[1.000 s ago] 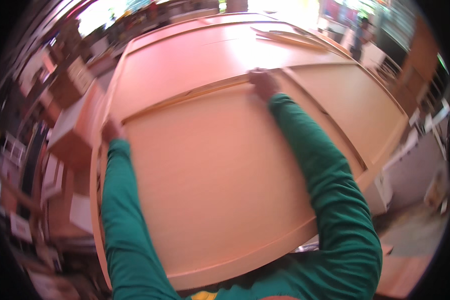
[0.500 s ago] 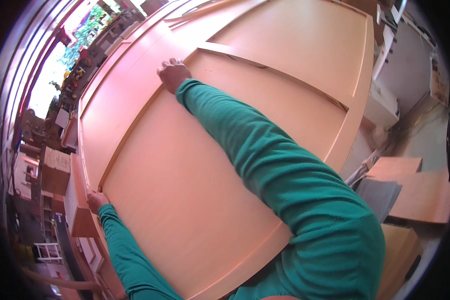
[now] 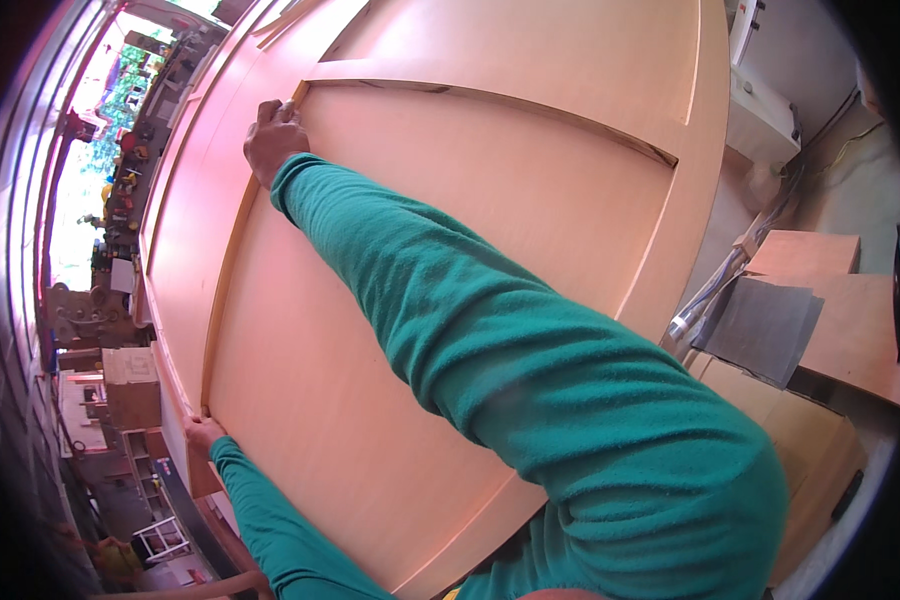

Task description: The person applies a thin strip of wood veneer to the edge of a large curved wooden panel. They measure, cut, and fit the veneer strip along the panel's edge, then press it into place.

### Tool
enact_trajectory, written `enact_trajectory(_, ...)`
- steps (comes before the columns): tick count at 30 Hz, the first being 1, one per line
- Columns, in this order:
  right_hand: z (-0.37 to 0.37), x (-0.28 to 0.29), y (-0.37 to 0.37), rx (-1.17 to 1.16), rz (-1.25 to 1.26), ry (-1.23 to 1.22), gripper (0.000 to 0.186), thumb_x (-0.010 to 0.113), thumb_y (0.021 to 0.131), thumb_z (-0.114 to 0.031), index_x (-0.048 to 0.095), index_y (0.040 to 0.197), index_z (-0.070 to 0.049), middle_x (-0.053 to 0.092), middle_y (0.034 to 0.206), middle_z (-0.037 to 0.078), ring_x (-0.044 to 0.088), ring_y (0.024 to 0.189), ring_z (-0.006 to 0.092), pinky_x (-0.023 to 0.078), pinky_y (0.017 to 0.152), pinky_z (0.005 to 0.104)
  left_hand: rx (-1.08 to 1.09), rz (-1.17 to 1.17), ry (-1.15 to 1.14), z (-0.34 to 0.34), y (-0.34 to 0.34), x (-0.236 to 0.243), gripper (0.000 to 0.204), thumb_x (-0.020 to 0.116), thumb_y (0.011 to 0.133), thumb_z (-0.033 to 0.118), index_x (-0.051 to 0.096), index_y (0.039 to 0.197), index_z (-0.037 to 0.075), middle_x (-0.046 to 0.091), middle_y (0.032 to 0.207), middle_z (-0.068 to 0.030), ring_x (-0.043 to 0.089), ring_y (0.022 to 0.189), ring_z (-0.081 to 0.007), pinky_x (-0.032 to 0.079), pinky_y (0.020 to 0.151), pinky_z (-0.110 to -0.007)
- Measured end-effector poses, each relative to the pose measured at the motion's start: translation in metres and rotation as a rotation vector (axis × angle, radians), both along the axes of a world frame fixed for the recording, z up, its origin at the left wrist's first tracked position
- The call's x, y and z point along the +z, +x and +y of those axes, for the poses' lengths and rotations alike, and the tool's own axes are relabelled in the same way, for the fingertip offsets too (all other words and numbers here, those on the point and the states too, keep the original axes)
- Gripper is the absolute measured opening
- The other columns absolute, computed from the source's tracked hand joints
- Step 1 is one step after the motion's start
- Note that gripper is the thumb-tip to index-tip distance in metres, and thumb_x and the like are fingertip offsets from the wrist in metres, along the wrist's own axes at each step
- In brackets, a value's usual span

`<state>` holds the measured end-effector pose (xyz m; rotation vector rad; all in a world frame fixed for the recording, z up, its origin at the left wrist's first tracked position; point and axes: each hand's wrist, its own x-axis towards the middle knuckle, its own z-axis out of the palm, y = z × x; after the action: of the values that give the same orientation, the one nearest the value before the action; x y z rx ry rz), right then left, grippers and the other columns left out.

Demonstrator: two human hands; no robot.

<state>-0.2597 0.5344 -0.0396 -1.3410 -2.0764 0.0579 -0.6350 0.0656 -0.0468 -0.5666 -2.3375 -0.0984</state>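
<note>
Pale orange-tan wooden panel (image 3: pixel 450 200), green sleeves (image 3: pixel 530 360), grey sandpaper sheet (image 3: pixel 765 325).

A large wood panel (image 3: pixel 450 200) fills the view. The right hand (image 3: pixel 273 137) grips its far corner; the left hand (image 3: pixel 202 434) holds the near-left edge. Cardboard boxes (image 3: pixel 810 440) sit right.

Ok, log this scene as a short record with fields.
Surface: large pale wooden panel with raised strips framing its inset sections
Left hand: left hand at the panel's near edge, fingers on a strip
Right hand: right hand pressed at the corner where two strips meet
Sleeves: green
Beside: cardboard box, grey sheets
</note>
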Motion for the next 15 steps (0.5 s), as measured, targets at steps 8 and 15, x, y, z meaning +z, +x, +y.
enact_trajectory(8, 0.0, 0.01, 0.004, 0.069, 0.004, -0.123, 0.044, 0.064, 0.108, -0.016, 0.068, 0.147, 0.003, 0.057, 0.152, 0.038, 0.071, 0.125, 0.0507, 0.065, 0.097, 0.0497, 0.035, -0.017, -0.014, -0.009, -0.007, -0.002, 0.024, 0.085, 0.096, 0.028, 0.076, 0.095, 0.006, 0.082, 0.097, -0.0197, 0.079, 0.095, -0.0439, 0.06, 0.084, -0.059)
enact_trajectory(15, 0.014, 0.001, 0.002, 0.055, -0.018, -0.129, 0.043, 0.065, 0.108, -0.017, 0.068, 0.148, -0.002, 0.058, 0.153, 0.035, 0.075, 0.122, 0.0483, 0.067, 0.094, 0.0483, 0.001, -0.066, -0.031, 0.003, 0.0, -0.002, 0.018, 0.083, 0.097, 0.024, 0.077, 0.097, 0.008, 0.083, 0.101, -0.0192, 0.08, 0.098, -0.0439, 0.061, 0.087, -0.059)
